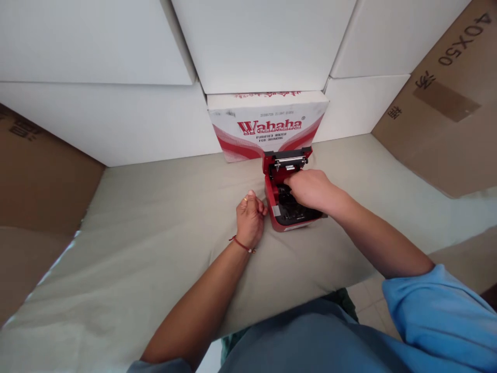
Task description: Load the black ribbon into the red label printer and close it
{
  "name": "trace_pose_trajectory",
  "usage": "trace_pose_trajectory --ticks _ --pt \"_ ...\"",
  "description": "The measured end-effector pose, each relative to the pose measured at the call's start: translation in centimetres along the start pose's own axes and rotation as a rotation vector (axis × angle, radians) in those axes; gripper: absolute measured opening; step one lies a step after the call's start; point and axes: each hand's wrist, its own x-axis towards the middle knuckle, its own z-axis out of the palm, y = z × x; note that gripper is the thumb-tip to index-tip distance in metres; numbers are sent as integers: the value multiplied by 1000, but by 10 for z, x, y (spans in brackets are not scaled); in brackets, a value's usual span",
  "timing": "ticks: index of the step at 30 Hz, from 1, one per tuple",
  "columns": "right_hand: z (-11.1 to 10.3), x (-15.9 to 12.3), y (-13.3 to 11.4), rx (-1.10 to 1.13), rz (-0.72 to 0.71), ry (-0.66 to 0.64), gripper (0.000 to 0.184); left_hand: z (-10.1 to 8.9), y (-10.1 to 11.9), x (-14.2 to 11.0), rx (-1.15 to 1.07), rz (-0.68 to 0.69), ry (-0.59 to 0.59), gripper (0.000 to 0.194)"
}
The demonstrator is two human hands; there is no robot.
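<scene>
Inside the open red-and-black plastic device [286, 227], the right hand's [311, 189] fingers were partly hidden, grip unclear; the left hand's [250, 220] were curled together alongside.

Left hand [250, 219] loosely curled, right hand [310, 189] reaching with bent fingers.

Packing/storage-type spot, exact kind unclear: white-and-red Wahaha water carton [267, 129] centre, plain white boxes [264, 46] behind/above it, brown cardboard cartons w/ black marker [442, 103] either side of it.
</scene>
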Motion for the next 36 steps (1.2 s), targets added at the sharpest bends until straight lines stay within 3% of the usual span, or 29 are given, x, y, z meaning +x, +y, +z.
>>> trace_pose_trajectory --ticks 6,11,14,17,20,22,24,29,33,36 --pt "-1 13 -6 -45 -21 -27 32 1 4 5 -31 -19 39 34" --pt "-16 -27 6 45 -25 55 30 1 5 5 -5 -21 37 17" --pt "-20 -65 42 291 -60 147 29 1 4 5 21 -23 35 11" --pt "-3 -85 98 367 87 170 37 0 4 6 41 -21 31 10" --pt "31 -76 148 265 228 -9 34 0 3 7 45 -10 32 10" --pt "53 -62 165 202 251 -98 33 0 3 7 46 -5 33 9" --pt "68 -48 166 182 232 -101 40 0 3 7 49 -4 32 9" --pt "79 -13 127 237 110 172 57 -1 4 7 49 -12 29 8" --pt "80 9 95 271 34 145 53 0 7 7 43 -31 24 15" --pt "73 -3 103 281 51 137 43 1 7 7 43 -37 26 19"
